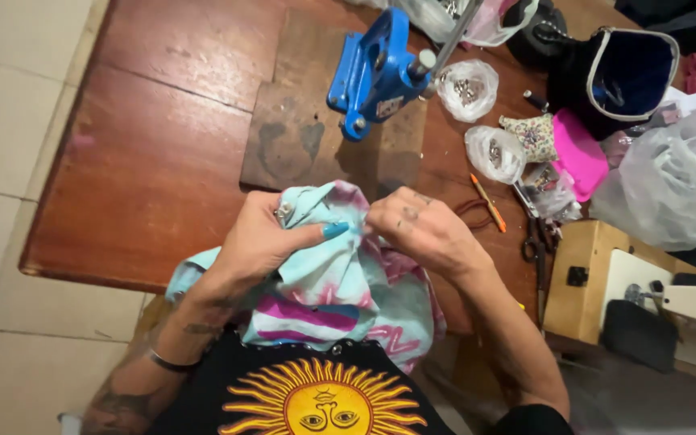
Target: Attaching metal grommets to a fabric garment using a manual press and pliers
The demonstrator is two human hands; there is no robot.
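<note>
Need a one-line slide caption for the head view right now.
Both hands, left and right, pinch a pastel tie-dye cloth at a wooden table, near a blue hand press.

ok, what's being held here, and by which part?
Both hands, left hand and right hand, pinch the bunched top edge of a light blue and pink garment.

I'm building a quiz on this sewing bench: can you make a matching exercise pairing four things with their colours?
Things:
1. hand press
2. pencil
3. table
4. folded cloth beside the bags

Colours:
A. orange
B. reddish brown
C. blue
D. bright pink

Pairs: 1-C, 2-A, 3-B, 4-D
</note>
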